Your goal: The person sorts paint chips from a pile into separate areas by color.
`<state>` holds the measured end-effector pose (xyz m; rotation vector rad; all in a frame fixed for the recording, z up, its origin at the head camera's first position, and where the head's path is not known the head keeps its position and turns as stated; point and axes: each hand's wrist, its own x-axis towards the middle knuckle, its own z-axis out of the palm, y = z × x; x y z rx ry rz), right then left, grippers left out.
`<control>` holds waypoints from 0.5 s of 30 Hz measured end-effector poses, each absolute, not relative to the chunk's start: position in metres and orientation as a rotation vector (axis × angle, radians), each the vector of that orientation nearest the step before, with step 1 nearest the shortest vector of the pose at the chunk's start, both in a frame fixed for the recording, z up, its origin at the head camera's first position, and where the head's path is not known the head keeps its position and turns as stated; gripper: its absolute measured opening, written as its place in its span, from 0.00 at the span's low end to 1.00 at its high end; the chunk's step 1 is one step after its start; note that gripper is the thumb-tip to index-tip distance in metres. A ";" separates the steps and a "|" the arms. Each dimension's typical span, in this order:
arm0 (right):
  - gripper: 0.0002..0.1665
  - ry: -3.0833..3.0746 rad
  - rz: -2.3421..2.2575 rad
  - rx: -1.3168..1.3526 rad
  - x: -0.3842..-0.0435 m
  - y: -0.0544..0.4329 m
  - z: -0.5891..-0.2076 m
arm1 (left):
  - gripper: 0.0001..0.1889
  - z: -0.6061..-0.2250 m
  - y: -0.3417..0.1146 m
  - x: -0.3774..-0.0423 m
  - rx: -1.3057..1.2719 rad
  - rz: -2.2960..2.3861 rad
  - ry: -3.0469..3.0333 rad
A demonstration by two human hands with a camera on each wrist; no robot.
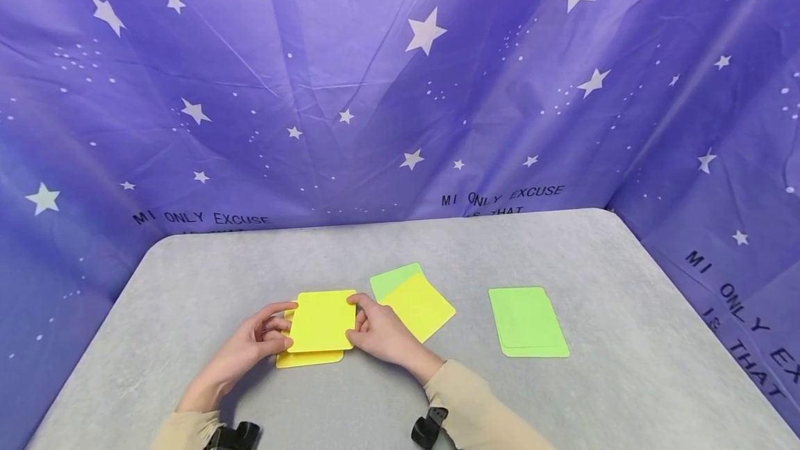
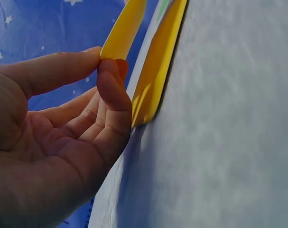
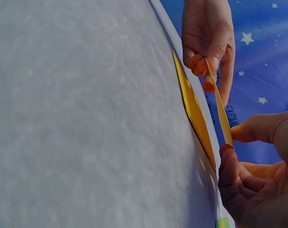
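Between my two hands a yellow square card (image 1: 322, 321) with rounded corners is held flat, raised over the table. My left hand (image 1: 257, 335) pinches its left side; in the left wrist view thumb and fingers close on the edge of the card (image 2: 125, 31). My right hand (image 1: 384, 330) pinches the right side, and the right wrist view shows the card (image 3: 219, 107) nearly edge-on between both hands. Beneath it another yellow card (image 1: 310, 360) lies on the table, mostly hidden by the held one.
Right of the hands, a yellow card (image 1: 421, 305) lies askew over a green card (image 1: 395, 280). Farther right sit overlapping green cards (image 1: 528, 321). The grey table (image 1: 600, 394) meets a purple star-printed curtain (image 1: 350, 75) at its back and sides.
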<state>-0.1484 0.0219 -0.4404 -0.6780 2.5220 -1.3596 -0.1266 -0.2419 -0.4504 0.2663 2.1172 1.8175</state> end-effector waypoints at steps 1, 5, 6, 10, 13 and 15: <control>0.29 2.529 -1.331 -0.689 -0.148 0.019 -0.441 | 0.34 -0.451 -0.244 -0.126 0.258 1.806 2.123; 0.28 2.541 -1.206 -0.711 -0.145 0.011 -0.440 | 0.33 -0.451 -0.253 -0.121 0.224 1.751 2.141; 0.28 2.539 -1.172 -0.715 -0.145 0.009 -0.439 | 0.33 -0.451 -0.255 -0.119 0.218 1.739 2.143; 0.28 2.551 -1.039 -0.705 -0.143 0.002 -0.437 | 0.31 -0.449 -0.261 -0.116 0.183 1.691 2.192; 0.29 2.580 -0.960 -0.704 -0.142 -0.002 -0.436 | 0.29 -0.446 -0.263 -0.115 0.118 1.663 2.244; 0.29 2.597 -0.919 -0.708 -0.143 -0.004 -0.435 | 0.27 -0.446 -0.263 -0.115 0.076 1.652 2.264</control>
